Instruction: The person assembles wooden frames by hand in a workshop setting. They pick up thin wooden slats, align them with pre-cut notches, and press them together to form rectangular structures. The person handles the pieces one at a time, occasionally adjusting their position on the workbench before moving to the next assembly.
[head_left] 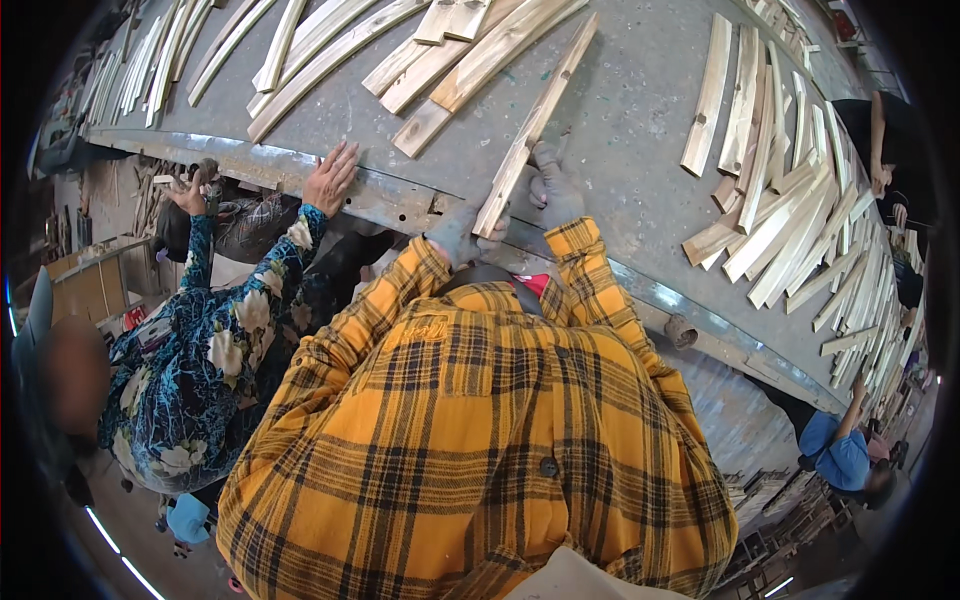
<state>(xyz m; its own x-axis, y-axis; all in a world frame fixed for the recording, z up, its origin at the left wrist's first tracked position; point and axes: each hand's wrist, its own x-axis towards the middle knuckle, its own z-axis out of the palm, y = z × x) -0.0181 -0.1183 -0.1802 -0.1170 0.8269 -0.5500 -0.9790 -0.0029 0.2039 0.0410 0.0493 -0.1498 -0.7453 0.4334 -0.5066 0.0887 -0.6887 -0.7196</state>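
Observation:
A long, narrow wooden strip (543, 112) with a few dark knots lies slanted over the grey metal table, its near end reaching past the front edge. My left hand (464, 234), in a grey glove, is closed around that near end. My right hand (556, 190), gloved too, is just right of the strip with its fingers curled, close against the strip's side. A thin dark tip shows beyond its fingers; what it belongs to I cannot make out. Left of the strip, wider boards (480, 62) lie side by side on the table.
Curved strips (335, 70) spread over the table's far left; a jumbled pile of strips (800, 230) covers its right. The table's metal rim (390, 196) runs across in front of me. At my left, a person in a floral sleeve (250, 300) has a hand at the rim. Other people stand at right.

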